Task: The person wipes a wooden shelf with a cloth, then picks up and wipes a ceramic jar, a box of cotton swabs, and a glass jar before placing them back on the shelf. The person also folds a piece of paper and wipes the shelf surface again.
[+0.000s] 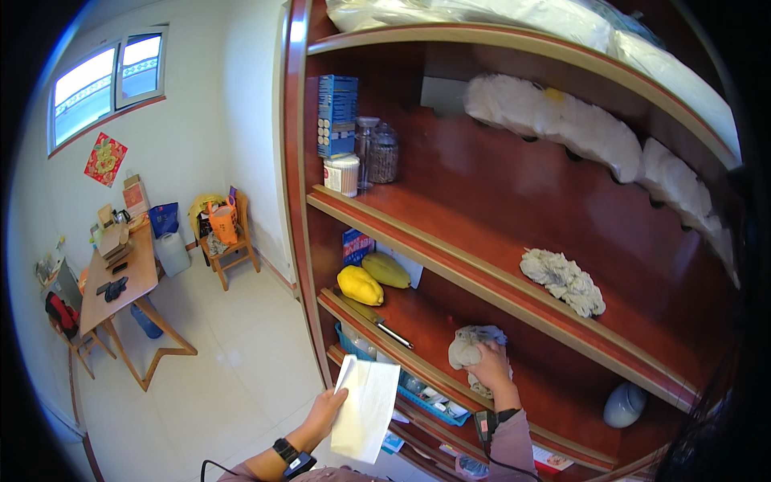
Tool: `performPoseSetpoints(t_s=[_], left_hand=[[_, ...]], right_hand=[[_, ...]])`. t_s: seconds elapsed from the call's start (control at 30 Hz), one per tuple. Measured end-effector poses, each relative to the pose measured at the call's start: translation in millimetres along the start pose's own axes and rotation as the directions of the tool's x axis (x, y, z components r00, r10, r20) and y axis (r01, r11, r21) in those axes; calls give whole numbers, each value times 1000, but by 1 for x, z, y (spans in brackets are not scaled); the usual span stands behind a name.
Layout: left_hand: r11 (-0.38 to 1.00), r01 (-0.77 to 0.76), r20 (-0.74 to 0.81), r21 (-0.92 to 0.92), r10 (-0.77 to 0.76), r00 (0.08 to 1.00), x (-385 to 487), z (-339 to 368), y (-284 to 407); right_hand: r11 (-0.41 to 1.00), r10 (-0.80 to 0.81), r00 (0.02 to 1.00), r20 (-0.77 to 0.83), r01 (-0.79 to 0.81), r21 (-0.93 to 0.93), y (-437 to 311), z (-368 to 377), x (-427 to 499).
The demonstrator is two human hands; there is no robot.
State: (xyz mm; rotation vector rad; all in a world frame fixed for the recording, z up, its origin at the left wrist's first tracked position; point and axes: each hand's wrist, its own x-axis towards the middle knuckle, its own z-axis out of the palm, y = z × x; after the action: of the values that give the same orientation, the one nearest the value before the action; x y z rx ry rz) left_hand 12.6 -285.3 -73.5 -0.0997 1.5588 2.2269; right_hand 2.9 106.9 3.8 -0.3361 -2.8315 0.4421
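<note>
My left hand (325, 410) grips a folded sheet of pale paper or thin card (366, 410) by its left edge, in front of the shelves. My right hand (491, 367) rests on a crumpled grey cloth (467, 346) on a reddish-brown wooden shelf (433, 307), its fingers closed round part of the cloth. Another crumpled, pale cloth (563, 280) lies on the shelf above. To the left of my right hand are a yellow fruit (360, 285), a greenish one (387, 270) and a tool with a metal shaft (394, 334).
A grey-blue rounded vessel (625, 405) stands at the right of the cloth's shelf. Jars (383, 153), a tub of cotton swabs (341, 175) and a blue box (337, 114) stand above the fruit. Blue baskets (433, 406) sit below. A wooden table (135, 259) and chair (232, 250) are farther left.
</note>
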Motion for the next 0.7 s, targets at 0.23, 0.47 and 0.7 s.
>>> performPoseSetpoints(t_s=[0.23,0.47,0.7], left_hand=[[991,-136,321,-12,133,938,75,79,75],[971,-196,436,137,118,892,178,158,105],[844,-311,422,436,113,899,208,161,117]], right_hand=[[983,174,984,-26,-175,-51,-3,-11,-12],[918,385,913,-135,-394,-51,3,-13,-20],[927,369,910,-188,-375,4,4,-7,-22]])
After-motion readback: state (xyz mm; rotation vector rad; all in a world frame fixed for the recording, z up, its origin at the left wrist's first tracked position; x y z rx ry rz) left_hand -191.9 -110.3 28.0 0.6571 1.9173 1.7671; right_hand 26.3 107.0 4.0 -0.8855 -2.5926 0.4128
